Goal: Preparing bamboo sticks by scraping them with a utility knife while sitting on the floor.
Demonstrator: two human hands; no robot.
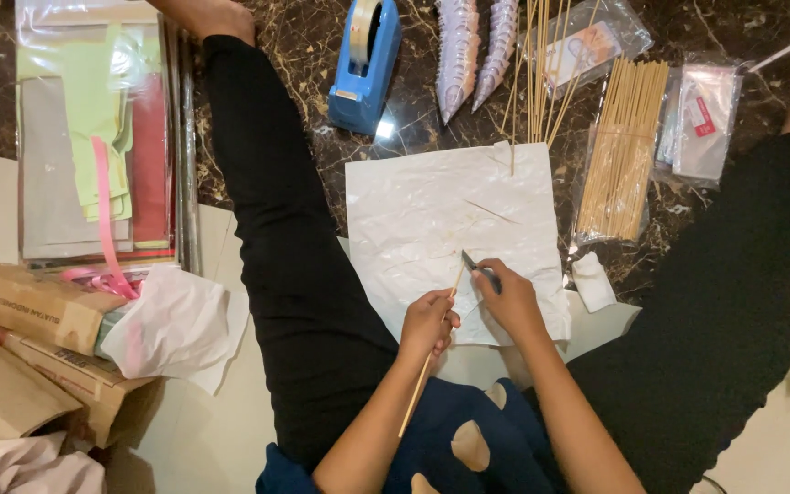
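Bamboo stick (432, 352), thin and pale, runs through your left hand (429, 323): the fingers are closed around its middle, its upper end rises toward the blade and its lower end slants down past your wrist over the dark blue cloth on your lap. Your right hand (508, 297) sits just beside the left, fingers clamped on a small grey cutter (474, 264) whose tip meets the stick's upper end. Both hands work over a crumpled white paper sheet (432, 210) spread on the dark marble floor (313, 37) between your two black-clad legs.

Packages first: at the upper right lies a clear plastic bag of bamboo sticks (621, 146), long and rectangular. Just right of it is a small clear packet with a red and white label (701, 119), and above, another clear packet with a pale card inside (587, 41). Loose sticks (534, 69) fan out between them; I cannot count them. At the far left, a clear sleeve of coloured paper sheets (93, 128) shows green, grey and red, with a pink ribbon (104, 220) trailing across it. Below that sit two brown cardboard boxes (34, 306) and a wad of white tissue (176, 325).

One blue tape dispenser (365, 64) stands at the top, and two silvery segmented cones (477, 46) lie beside it. One small white paper scrap (592, 282) lies near your right hand.
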